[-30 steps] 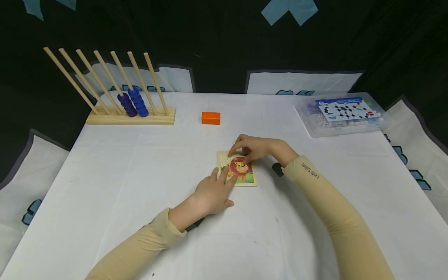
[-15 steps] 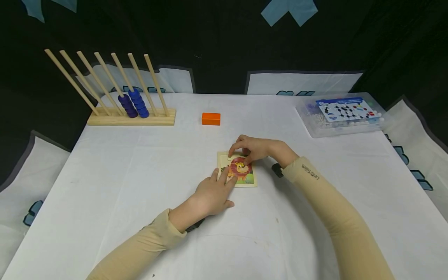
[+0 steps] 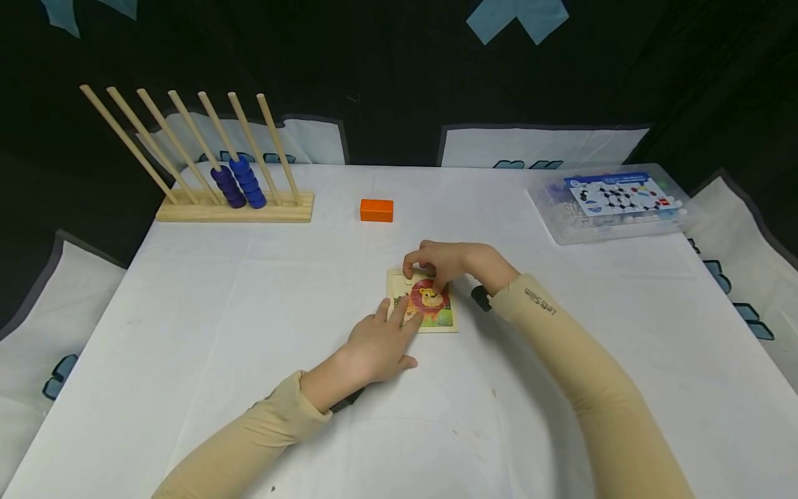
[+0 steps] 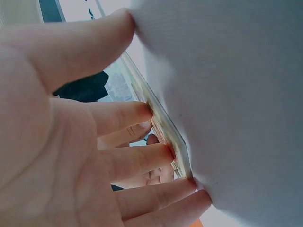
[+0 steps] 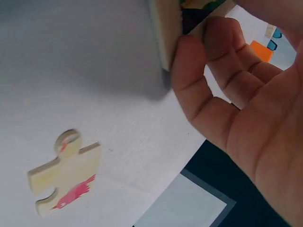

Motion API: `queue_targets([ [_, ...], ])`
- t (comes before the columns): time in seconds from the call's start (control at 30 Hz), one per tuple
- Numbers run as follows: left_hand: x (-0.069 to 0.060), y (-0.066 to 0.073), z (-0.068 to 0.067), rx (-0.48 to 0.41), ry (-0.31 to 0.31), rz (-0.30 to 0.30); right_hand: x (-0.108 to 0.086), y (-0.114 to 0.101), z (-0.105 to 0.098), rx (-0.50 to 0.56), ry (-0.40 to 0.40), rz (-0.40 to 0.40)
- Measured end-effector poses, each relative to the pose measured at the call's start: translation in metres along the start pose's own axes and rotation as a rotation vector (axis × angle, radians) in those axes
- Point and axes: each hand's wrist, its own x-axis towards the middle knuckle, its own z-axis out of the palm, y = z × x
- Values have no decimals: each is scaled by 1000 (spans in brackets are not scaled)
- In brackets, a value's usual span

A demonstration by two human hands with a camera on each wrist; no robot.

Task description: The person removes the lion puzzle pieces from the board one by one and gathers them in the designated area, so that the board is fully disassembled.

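Observation:
On the white table lies a small wooden jigsaw puzzle (image 3: 445, 318) with a lion picture and a pale border. My left hand (image 3: 377, 350) rests its outstretched fingertips on the puzzle's lower left part. In the left wrist view those fingers (image 4: 135, 156) touch the board's edge. My right hand (image 3: 449, 262) holds the puzzle's upper part, thumb on the lion side and fingers curled at the top edge; the hand hides that corner. In the right wrist view, a loose puzzle piece (image 5: 71, 175) with a pink bird lies apart on the table.
An orange block (image 3: 377, 211) sits beyond the puzzle. At the back left stands a wooden peg rack (image 3: 233, 216) with blue and purple rings on two pegs. A clear plastic box (image 3: 607, 204) with a molecule-picture card is at the back right.
My right hand and forearm have shifted slightly left, with the fingers still at the puzzle's top edge. My left hand and the puzzle stay in place.

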Motion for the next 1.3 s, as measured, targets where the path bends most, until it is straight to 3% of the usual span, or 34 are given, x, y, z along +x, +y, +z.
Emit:
queue_targets([
  [0.2,0,0,-1,2,-6,-1,2,-2,-2,-13,6,-14],
  [0.43,0,0,0,1,-8,-5,-1,3,1,11,46,-84],
  [0.77,1,1,1,23,-5,2,-8,10,4,89,100,-132],
  [1.1,0,1,-1,24,1,8,-9,16,9,97,190,-268],
  [1.3,0,0,-1,18,2,7,-13,22,12,164,236,-299],
])
